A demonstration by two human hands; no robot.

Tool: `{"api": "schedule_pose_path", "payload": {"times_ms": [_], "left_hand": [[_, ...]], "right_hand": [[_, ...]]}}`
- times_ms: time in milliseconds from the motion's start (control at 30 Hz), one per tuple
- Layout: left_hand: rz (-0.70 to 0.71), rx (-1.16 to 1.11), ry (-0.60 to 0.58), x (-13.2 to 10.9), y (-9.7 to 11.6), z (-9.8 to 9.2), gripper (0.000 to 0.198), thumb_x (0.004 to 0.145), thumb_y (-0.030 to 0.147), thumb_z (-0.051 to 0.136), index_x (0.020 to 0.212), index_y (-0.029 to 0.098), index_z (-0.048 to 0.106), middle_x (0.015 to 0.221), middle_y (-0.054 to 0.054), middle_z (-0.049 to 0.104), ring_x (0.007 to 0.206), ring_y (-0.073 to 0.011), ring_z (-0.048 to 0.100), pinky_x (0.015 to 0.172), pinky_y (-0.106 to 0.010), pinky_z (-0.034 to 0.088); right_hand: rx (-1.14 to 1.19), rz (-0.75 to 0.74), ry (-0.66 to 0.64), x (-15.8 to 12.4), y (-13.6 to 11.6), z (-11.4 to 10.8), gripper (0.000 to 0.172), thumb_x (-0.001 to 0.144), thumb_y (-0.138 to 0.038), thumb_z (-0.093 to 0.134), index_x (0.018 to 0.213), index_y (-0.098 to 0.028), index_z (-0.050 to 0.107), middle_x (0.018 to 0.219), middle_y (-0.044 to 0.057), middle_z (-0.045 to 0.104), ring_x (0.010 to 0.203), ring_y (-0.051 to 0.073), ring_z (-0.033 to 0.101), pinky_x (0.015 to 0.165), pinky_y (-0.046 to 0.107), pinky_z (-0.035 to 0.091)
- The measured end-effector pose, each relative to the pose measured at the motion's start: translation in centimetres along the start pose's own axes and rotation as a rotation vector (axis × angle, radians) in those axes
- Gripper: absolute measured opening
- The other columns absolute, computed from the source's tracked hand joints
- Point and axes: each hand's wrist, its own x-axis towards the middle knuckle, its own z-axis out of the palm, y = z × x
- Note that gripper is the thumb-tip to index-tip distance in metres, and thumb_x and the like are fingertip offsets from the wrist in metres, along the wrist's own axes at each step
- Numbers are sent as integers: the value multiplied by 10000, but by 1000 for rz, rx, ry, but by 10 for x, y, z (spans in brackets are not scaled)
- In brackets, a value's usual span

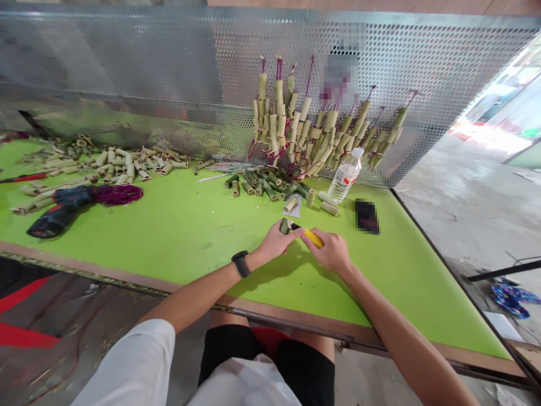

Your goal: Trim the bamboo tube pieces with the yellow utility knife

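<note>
Hands with yellow knife (bottle beyond)

The left hand holds a green tube above the table; the right hand grips a yellow knife against it. Beyond are a tube pile and a bottle; strung tubes hang by the mesh. A drill lies at left.

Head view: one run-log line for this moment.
left grip: holds green bamboo piece | right grip: holds yellow-handled tool, tip at piece | beyond: green bamboo pile, clear bottle
</note>
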Motion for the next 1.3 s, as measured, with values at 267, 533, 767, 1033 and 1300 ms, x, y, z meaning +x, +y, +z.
{"api": "schedule_pose_path", "payload": {"times_ms": [267,533,767,1033,1300], "left_hand": [[-20,31,80,-4,3,2,570,776,663,946,856,238,576,573,107,465,371,-82,435,358,-248,395],[67,38,63,0,-7,1,533,836,666,890,939,227,604,652,100,467,452,-82,468,405,-236,474],[93,-25,19,0,-1,0,592,778,636,939,1010,218,588,689,95,530,511,-79,494,454,-215,508],[56,-19,-47,4,-10,-2,610,792,645,923,1039,225,557,761,73,571,565,-88,543,499,-230,553],[67,131,-40,3,-6,-4,526,880,653,838,998,223,559,760,56,572,609,-120,538,579,-268,475]], "right_hand": [[-25,19,12,-1,1,5,853,1029,-919,346,943,-211,814,638,72,714,501,179,581,540,297,382],[35,55,31,-1,-2,3,814,1025,-896,369,888,-203,774,608,53,669,482,170,544,536,298,396],[88,41,25,0,-3,-1,761,1021,-861,423,835,-198,750,576,39,635,459,148,500,504,287,360],[112,-8,-79,1,-2,-4,662,1040,-764,459,803,-200,710,599,32,645,486,151,517,529,289,360],[55,12,-96,2,2,-1,755,1038,-841,391,774,-203,696,591,35,633,488,146,500,543,295,348]]}}
